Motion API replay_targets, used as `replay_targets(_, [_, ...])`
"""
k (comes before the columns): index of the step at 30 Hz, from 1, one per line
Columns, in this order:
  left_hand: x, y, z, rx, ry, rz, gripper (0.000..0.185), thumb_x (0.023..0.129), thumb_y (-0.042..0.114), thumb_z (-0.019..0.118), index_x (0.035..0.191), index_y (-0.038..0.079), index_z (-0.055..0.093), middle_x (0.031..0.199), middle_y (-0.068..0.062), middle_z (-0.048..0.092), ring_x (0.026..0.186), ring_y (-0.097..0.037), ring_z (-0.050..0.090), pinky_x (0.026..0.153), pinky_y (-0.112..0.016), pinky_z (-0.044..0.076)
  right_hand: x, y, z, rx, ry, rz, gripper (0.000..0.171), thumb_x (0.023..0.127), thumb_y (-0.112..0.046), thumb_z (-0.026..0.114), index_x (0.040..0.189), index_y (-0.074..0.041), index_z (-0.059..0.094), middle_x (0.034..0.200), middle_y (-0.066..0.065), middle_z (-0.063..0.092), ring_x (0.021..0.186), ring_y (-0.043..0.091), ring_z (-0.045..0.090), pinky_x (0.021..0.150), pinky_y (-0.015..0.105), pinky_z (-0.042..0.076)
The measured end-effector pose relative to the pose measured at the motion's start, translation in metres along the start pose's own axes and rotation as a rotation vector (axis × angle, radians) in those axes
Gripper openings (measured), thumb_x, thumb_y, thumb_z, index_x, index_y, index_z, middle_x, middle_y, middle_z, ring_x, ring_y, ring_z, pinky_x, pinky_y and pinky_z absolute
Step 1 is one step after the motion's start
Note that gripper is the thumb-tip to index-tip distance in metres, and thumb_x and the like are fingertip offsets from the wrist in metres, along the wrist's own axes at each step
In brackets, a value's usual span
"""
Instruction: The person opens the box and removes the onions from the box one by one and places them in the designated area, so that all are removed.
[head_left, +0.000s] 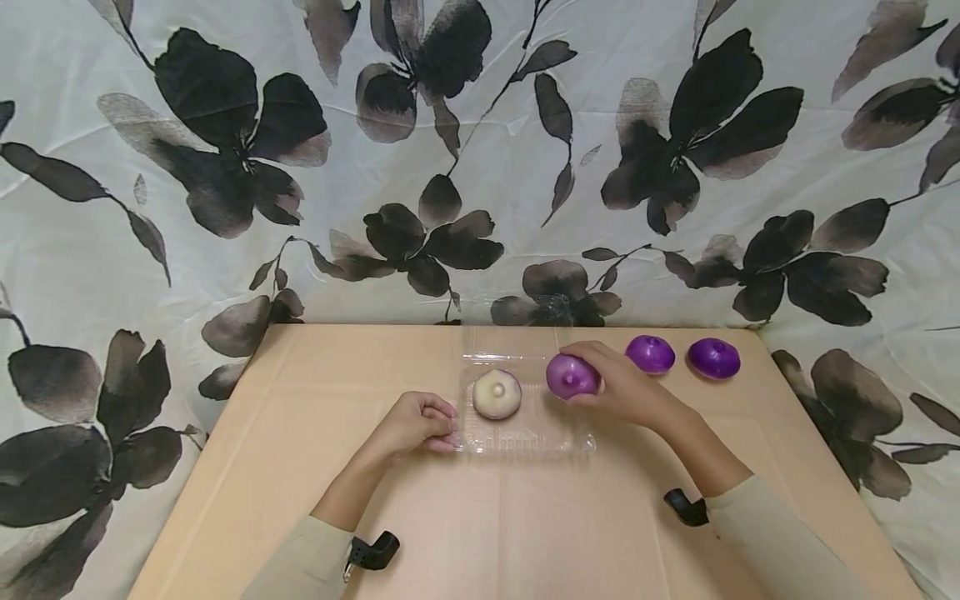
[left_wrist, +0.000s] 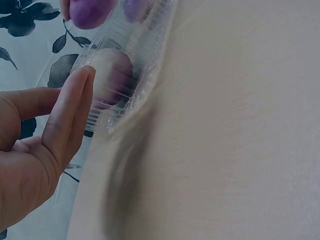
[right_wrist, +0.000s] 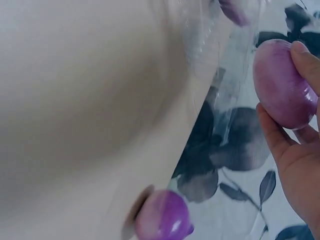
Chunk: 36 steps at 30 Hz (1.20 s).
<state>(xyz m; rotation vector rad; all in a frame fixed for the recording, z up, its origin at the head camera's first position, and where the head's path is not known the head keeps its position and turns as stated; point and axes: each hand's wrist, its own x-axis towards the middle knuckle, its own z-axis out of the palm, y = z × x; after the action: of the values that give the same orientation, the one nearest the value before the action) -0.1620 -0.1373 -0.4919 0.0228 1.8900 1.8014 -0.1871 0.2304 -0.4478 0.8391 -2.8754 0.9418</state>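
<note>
- Onions, count: four in total. Three are purple, one is pale with a whitish top.
- Pale onion (head_left: pixel 497 394) sits inside the clear plastic tray (head_left: pixel 525 437), in its left part, resting on the tray floor.
- Held purple onion (head_left: pixel 572 376) is in the right hand (head_left: pixel 622 385), over the right part of the tray; the fingers and thumb curl round it. Whether it touches the tray floor cannot be told.
- Second purple onion (head_left: pixel 650 353) and third purple onion (head_left: pixel 714 357) lie on the table (head_left: pixel 315 433) to the right of the tray, side by side near the far edge, apart from each other.
- Tray, count: one, transparent, ribbed walls, with a clear lid part standing open behind it.
- Left hand (head_left: pixel 415 423) is at the tray's left edge; the wrist view shows straight fingers (left_wrist: pixel 70 107) pressed flat against the tray wall, not curled round it.
- Table: one, tan surface. Backdrop: white cloth (head_left: pixel 480 167) with dark flower print, behind and on both sides.
- Writing, brands, labels: none readable on the tray, the onions or the cloth.
</note>
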Motion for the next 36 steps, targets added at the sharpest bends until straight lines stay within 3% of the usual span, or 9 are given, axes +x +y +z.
replay_targets(7, [0.0,0.0,0.0,0.005,-0.003,0.002,0.023,0.093,-0.013,0.063,0.114,-0.021,0.057,0.082,-0.014,0.07,0.067,-0.02,0.075,0.071,-0.037,0.07,-0.026,0.016,-0.014,0.013,0.139,0.088,0.079,0.079,-0.027,0.091,0.147,-0.014,0.052,0.146,0.012,0.057,0.134,0.037,0.054,0.108,0.061,0.053])
replay_targets(10, [0.0,0.0,0.0,0.014,-0.008,0.003,0.024,0.093,-0.013,0.064,0.114,-0.021,0.057,0.083,-0.015,0.07,0.068,-0.02,0.075,0.072,-0.038,0.07,-0.041,0.027,-0.019,0.021,0.178,0.136,0.08,0.081,-0.029,0.091,0.148,-0.013,0.051,0.145,0.014,0.057,0.131,0.037,0.056,0.106,0.057,0.054])
replay_targets(14, [0.001,0.0,0.0,0.018,-0.007,0.001,0.022,0.093,-0.012,0.064,0.113,-0.02,0.057,0.082,-0.013,0.07,0.068,-0.021,0.075,0.072,-0.038,0.07,-0.061,0.043,-0.025,0.026,0.226,0.175,0.077,0.083,-0.028,0.089,0.146,-0.007,0.052,0.14,0.021,0.059,0.122,0.039,0.06,0.1,0.019,0.055])
replay_targets(16, [0.001,0.0,0.0,0.018,-0.008,-0.001,0.022,0.093,-0.012,0.064,0.113,-0.02,0.058,0.081,-0.012,0.069,0.068,-0.021,0.075,0.072,-0.038,0.07,-0.07,0.051,-0.029,0.031,0.246,0.193,0.076,0.083,-0.026,0.089,0.146,-0.005,0.052,0.139,0.023,0.058,0.119,0.04,0.061,0.094,0.0,0.045])
replay_targets(18, [0.001,0.0,0.0,0.017,-0.006,-0.001,0.022,0.093,-0.012,0.063,0.113,-0.019,0.058,0.081,-0.012,0.069,0.068,-0.021,0.075,0.072,-0.038,0.07,-0.079,0.058,-0.031,0.031,0.268,0.207,0.075,0.083,-0.024,0.089,0.145,-0.002,0.053,0.136,0.026,0.058,0.117,0.042,0.062,0.089,-0.01,0.036])
replay_targets(28, [-0.001,-0.001,0.002,0.011,-0.006,-0.003,0.025,0.094,-0.012,0.063,0.116,-0.022,0.056,0.084,-0.015,0.07,0.069,-0.021,0.075,0.073,-0.038,0.07,-0.13,0.083,-0.044,0.01,0.268,0.386,0.08,0.087,-0.033,0.085,0.152,-0.006,0.046,0.144,0.029,0.053,0.122,0.047,0.056,0.082,-0.011,0.032])
replay_targets(36, [0.0,-0.001,0.001,0.017,-0.003,0.009,0.024,0.094,-0.013,0.062,0.116,-0.021,0.056,0.084,-0.016,0.07,0.068,-0.021,0.075,0.072,-0.038,0.07,-0.161,0.112,-0.053,0.0,0.273,0.535,0.086,0.093,-0.039,0.078,0.155,0.002,0.034,0.141,0.037,0.049,0.117,0.054,0.055,0.068,-0.006,0.035])
